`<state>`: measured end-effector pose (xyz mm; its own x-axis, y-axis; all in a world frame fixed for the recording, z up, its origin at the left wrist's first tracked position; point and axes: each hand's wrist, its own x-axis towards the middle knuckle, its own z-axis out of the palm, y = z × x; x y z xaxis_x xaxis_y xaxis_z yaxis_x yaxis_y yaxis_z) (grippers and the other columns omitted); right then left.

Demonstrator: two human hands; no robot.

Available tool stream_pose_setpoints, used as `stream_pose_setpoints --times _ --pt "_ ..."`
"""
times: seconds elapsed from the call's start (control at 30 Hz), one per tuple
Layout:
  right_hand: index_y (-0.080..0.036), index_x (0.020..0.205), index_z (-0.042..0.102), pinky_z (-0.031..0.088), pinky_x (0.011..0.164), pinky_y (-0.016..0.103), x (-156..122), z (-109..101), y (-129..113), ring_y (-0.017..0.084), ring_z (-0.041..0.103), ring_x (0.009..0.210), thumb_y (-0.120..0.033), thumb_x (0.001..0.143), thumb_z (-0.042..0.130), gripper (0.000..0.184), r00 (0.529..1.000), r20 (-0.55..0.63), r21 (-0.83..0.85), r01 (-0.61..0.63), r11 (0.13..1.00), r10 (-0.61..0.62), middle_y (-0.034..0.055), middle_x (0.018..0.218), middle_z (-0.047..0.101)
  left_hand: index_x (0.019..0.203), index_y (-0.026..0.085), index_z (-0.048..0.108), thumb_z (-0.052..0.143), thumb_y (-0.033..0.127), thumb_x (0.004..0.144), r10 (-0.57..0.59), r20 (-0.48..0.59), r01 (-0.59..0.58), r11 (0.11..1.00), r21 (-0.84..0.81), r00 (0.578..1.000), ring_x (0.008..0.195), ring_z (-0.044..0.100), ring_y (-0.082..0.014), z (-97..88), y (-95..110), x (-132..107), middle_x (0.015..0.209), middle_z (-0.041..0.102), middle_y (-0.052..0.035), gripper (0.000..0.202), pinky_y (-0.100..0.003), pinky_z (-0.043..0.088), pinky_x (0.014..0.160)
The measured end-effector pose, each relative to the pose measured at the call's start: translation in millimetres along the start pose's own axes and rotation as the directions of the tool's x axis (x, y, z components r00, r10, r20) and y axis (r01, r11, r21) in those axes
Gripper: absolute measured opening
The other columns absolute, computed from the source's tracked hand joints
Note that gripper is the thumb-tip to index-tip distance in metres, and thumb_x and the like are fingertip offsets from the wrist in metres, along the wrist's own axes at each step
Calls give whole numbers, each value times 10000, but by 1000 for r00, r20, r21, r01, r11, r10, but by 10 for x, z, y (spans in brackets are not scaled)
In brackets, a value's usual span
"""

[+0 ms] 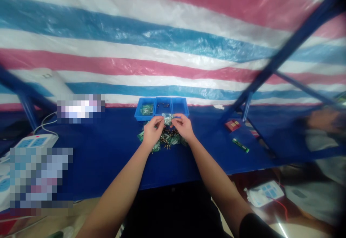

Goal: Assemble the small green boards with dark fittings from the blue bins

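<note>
My left hand (pixel 152 133) and my right hand (pixel 184 126) pinch a small shiny plastic packet (pixel 168 118) from either side, just in front of the blue trays. The packet is clear with green print; what it contains is too small to make out. Below my hands a pile of green-printed packets (pixel 156 147) and small brass-coloured metal pieces (pixel 168 146) lies on the blue table (pixel 113 158). My hands and wrists partly cover this pile.
Three joined blue trays (pixel 137 114) stand behind the pile; the left one contains green packets, the middle one small dark pieces. On the right lie a red box (pixel 232 125) and a green tube-like item (pixel 240 145). Power strips (pixel 38 141) and a blurred person (pixel 321 133) flank the table.
</note>
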<state>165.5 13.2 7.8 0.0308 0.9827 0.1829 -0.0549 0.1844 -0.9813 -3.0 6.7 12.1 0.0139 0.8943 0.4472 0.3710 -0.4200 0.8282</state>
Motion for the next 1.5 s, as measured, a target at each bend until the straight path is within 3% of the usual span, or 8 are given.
stream_pose_setpoints --times 0.17,0.33,0.53,0.67,0.87,1.07,1.3,1.5 --pt "-199 867 643 524 632 293 15 -11 22 160 639 647 -432 778 669 250 996 -64 -59 58 997 -61 26 789 690 1265 224 525 584 381 878 -8 -14 9 999 46 1000 684 692 -148 -6 0 -3 875 734 -20 421 -284 552 726" --pt "-202 854 705 502 704 296 12 -41 -2 158 597 703 -457 792 656 266 964 -136 -297 178 938 -226 38 842 686 988 196 687 574 388 883 85 -60 -79 992 101 995 679 652 -139 -5 -14 2 858 712 -36 247 -264 534 682" --pt "-184 909 703 501 656 285 3 -13 5 170 628 701 -496 835 597 337 982 -141 -136 110 985 -129 43 774 700 962 198 717 591 330 882 225 -123 -204 965 165 967 717 621 -133 -18 20 28 887 696 -46 199 -264 513 717" --pt "-183 877 706 468 553 263 0 -5 -3 165 621 663 -522 838 579 364 990 -124 -73 64 995 -73 49 774 703 1009 206 713 554 310 901 169 -96 -152 976 157 981 728 644 -137 -25 30 11 952 727 -39 219 -268 520 732" --pt "-191 814 649 508 653 277 14 8 17 159 629 704 -428 727 726 263 978 -146 -94 137 986 -150 32 807 690 1048 211 703 541 310 902 118 -72 -108 986 125 990 777 661 -145 -41 73 -7 972 731 -32 239 -262 524 749" --pt "-207 979 619 511 641 273 24 20 40 147 626 653 -385 716 744 341 984 -129 -24 124 992 -127 5 747 680 969 193 705 578 348 873 114 -117 -100 987 123 987 679 631 -128 -13 57 7 894 724 -39 222 -254 524 693" --pt "-198 1078 670 530 691 301 27 14 34 161 643 697 -398 717 743 420 986 -128 -26 107 994 -110 25 790 704 1055 193 663 598 358 863 112 -146 -98 990 97 983 674 630 -121 13 5 1 938 717 -50 261 -254 526 672" --pt "-198 887 720 531 700 316 27 15 40 179 648 720 -417 724 731 273 986 -105 -51 124 991 -129 43 819 721 1216 201 590 604 361 860 70 -134 -56 993 107 989 664 624 -119 7 10 3 877 721 -34 390 -268 534 717"
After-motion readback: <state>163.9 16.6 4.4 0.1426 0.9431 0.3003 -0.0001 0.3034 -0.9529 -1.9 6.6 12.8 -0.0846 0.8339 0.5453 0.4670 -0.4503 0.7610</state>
